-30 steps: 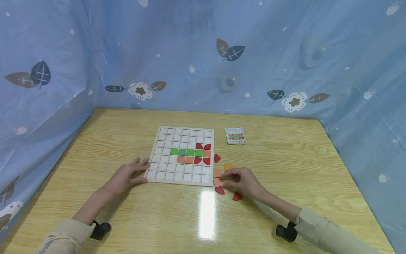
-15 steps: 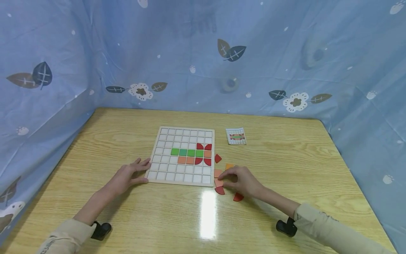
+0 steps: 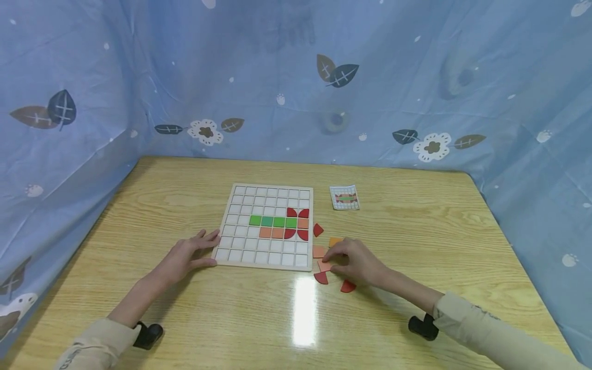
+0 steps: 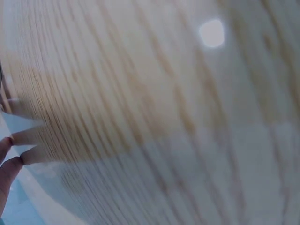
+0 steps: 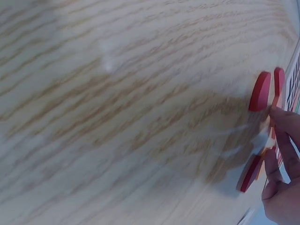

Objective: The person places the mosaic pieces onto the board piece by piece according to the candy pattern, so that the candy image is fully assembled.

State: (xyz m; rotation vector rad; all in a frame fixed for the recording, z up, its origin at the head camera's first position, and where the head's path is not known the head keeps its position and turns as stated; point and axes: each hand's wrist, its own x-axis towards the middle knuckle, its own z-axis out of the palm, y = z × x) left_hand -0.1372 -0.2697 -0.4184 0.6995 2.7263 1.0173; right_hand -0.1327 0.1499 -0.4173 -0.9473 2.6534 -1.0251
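A white gridded board in a pale wooden frame lies on the table, seen in the head view. It bears green squares, salmon squares and red quarter-circles. At its left edge, my left hand rests with extended fingers and thumb touching the frame. To the right of the board, my right hand pinches a salmon square tile between thumb and forefinger, low over the table. Another salmon tile lies just above it. The right wrist view shows this hand beside red pieces.
An orange square lies partly behind the right hand. Loose red quarter-circles are scattered around it, one near the board's right edge. A small printed pattern card lies farther back. A blue curtain hangs behind the wooden table.
The salmon tile at my right fingertips has shifted slightly to the right and turned, away from the board's edge. My left hand has stayed in place at the board.
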